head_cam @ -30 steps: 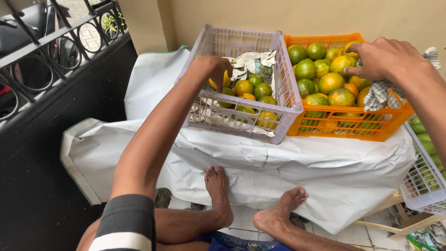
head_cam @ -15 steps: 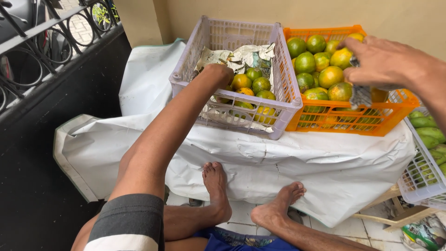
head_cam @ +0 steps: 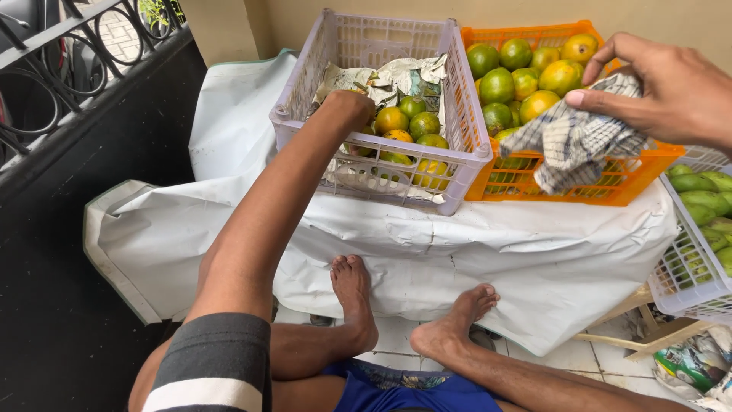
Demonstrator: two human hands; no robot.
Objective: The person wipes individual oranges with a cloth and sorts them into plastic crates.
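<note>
Head view: left hand (head_cam: 352, 103) down in lilac crate (head_cam: 366, 42) among oranges (head_cam: 404, 126), fingers hidden, can't tell. Right hand (head_cam: 671, 88) fingers pinch checked cloth (head_cam: 572, 145) over orange crate (head_cam: 633, 183).

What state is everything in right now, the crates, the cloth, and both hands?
Lilac crate: partly filled with citrus, paper-lined.
Orange crate: heaped with green-orange citrus.
White crate: holds green fruit, partly out of view.
Checked cloth: crumpled, hanging over the orange crate's rim.
Right hand: pinching the cloth.
Left hand: down inside the lilac crate, fingers hidden.
White sheet: spread under the crates.
</note>
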